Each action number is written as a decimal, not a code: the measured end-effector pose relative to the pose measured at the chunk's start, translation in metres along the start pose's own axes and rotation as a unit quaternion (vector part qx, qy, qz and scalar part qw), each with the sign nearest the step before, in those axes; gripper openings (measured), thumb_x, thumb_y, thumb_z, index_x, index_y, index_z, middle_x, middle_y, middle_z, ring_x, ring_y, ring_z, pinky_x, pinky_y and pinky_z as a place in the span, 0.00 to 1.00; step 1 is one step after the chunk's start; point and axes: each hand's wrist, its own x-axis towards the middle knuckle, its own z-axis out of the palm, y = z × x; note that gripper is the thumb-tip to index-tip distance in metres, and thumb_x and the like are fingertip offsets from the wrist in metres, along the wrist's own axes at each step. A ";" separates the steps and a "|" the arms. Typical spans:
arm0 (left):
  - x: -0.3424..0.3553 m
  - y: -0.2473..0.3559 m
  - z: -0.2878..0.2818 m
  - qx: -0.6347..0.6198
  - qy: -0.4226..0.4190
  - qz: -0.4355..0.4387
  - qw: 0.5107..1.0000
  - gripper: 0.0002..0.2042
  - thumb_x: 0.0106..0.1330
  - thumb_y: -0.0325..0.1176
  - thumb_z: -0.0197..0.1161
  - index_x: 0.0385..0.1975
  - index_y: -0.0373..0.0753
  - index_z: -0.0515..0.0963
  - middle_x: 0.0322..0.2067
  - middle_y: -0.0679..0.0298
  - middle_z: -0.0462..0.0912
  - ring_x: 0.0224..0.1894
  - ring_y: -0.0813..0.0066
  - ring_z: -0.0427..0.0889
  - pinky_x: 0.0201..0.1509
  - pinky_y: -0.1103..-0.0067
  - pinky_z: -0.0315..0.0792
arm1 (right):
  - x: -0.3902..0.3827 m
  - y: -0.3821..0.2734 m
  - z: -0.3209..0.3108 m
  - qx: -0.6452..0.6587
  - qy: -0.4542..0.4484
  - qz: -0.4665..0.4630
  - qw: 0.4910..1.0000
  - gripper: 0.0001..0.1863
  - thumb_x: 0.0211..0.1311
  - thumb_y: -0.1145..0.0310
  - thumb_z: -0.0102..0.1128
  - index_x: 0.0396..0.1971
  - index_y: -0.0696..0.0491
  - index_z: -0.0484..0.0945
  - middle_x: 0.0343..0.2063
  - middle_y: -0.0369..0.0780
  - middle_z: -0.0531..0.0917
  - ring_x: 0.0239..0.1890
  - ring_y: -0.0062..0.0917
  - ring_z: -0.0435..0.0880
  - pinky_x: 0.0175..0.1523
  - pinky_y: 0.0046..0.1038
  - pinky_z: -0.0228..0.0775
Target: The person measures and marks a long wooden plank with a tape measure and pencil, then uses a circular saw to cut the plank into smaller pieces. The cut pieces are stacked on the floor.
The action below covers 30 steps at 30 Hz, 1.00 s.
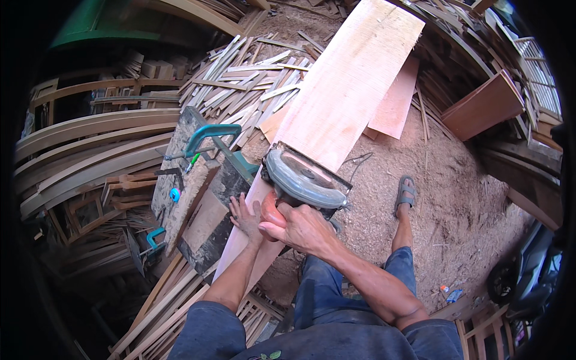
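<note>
A long pale plank (348, 84) runs away from me, from beside my body to the far top of the head view. On it sits a handheld circular saw (300, 180) with a worn grey guard and an orange-red handle. My right hand (303, 228) is wrapped round that handle. Just left of the saw, my left hand (246, 219) rests on the plank's left edge, fingers spread and holding nothing. The guard hides the saw's blade. Beside my left hand is a dark, worn workbench (210, 210) under the plank.
A teal clamp (210, 132) grips the bench's far part, near a green marker (192, 161) and a blue tape measure (174, 194). Thin offcuts (240, 84) pile up beyond. Curved timbers (96, 144) lie left. A cable (358, 159) and sawdust cover the floor; a motorbike (528, 270) stands right.
</note>
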 end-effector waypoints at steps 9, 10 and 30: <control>-0.003 -0.018 0.013 0.034 -0.017 0.059 0.998 0.39 0.72 0.61 0.62 0.79 0.56 0.59 0.83 0.60 0.50 0.84 0.55 0.48 0.79 0.38 0.44 | 0.016 -0.007 0.001 0.005 -0.018 0.001 1.000 0.38 0.68 0.32 0.59 0.36 0.61 0.82 0.26 0.60 0.84 0.34 0.59 0.87 0.41 0.52 0.78; -0.003 -0.017 0.011 0.047 -0.050 0.044 0.997 0.40 0.71 0.61 0.63 0.80 0.55 0.58 0.83 0.59 0.49 0.85 0.55 0.47 0.79 0.38 0.43 | 0.017 -0.008 0.001 0.007 -0.011 -0.004 1.000 0.38 0.68 0.32 0.59 0.36 0.61 0.82 0.25 0.60 0.84 0.33 0.59 0.87 0.41 0.52 0.78; -0.003 0.014 -0.014 0.012 -0.073 0.023 0.997 0.53 0.64 0.64 0.68 0.83 0.52 0.46 0.84 0.60 0.45 0.85 0.54 0.40 0.81 0.42 0.38 | 0.063 -0.029 0.015 0.014 0.020 -0.027 0.999 0.39 0.67 0.33 0.62 0.35 0.64 0.83 0.24 0.63 0.83 0.33 0.61 0.87 0.41 0.53 0.80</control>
